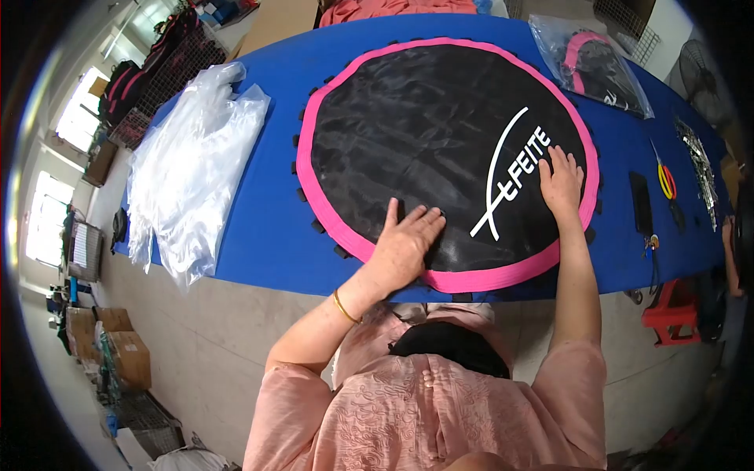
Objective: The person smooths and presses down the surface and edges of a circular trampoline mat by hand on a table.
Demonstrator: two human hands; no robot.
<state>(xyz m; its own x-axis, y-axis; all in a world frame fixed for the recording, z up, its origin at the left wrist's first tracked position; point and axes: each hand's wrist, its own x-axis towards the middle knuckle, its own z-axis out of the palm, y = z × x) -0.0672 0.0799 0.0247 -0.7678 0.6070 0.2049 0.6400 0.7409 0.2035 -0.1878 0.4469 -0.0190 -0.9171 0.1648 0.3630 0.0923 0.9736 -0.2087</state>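
Observation:
A round black fabric mat with a pink border and white lettering lies flat on the blue table. Small black tabs stick out around its rim. My left hand rests on the mat's near left part, palm down, thumb and fingers stretched out over the black cloth and pink edge. On the right side, beside the white letters, my right hand lies flat with its fingers spread. Neither hand grips anything.
Clear plastic bags are heaped at the table's left. A bagged black and pink piece lies at the far right. Yellow-red scissors, a dark phone-like slab and shiny strips are on the right. A red stool stands below.

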